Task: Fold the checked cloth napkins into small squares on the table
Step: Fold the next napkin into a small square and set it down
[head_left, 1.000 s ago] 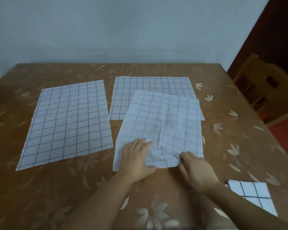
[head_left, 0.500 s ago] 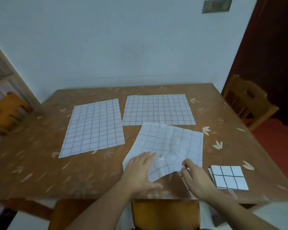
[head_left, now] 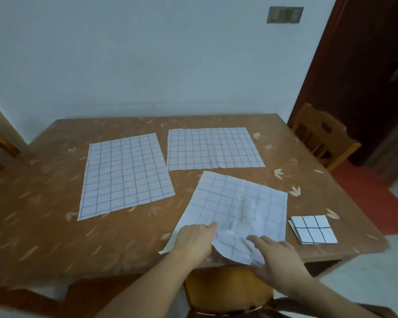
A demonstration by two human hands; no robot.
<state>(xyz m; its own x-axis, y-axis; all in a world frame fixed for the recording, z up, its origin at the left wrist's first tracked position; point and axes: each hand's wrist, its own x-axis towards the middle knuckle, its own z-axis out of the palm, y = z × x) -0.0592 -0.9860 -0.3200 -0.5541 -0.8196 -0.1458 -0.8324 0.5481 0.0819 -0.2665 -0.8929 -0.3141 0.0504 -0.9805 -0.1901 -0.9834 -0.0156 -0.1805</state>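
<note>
Head view: we're at the start of folding the crumpled napkin (head_left: 237,212), lower centre of frame, its near edge hanging over the table (head_left: 44,226) edge at lower centre. Left hand (head_left: 194,241) lies on its near-left corner, fingers fairly straight and close together, pressing rather than pinching as far as we can tell. Right hand (head_left: 278,255) sits at the near-right edge, fingers spread and relaxed over the cloth; no pinch visible.

One folded square (head_left: 313,229) is done, just right of the crumpled one. Two flat napkins wait: left napkin (head_left: 124,175) at mid-left, far napkin (head_left: 213,148) at upper centre of the table. So we judge roughly one of four finished.

Next move, our read: get this napkin fully onto the table, flatten the wrinkles in the middle, then pinch both near corners and bring them to the far edge for the first half-fold. Skewed cloth means corners need lining up against the grid.
</note>
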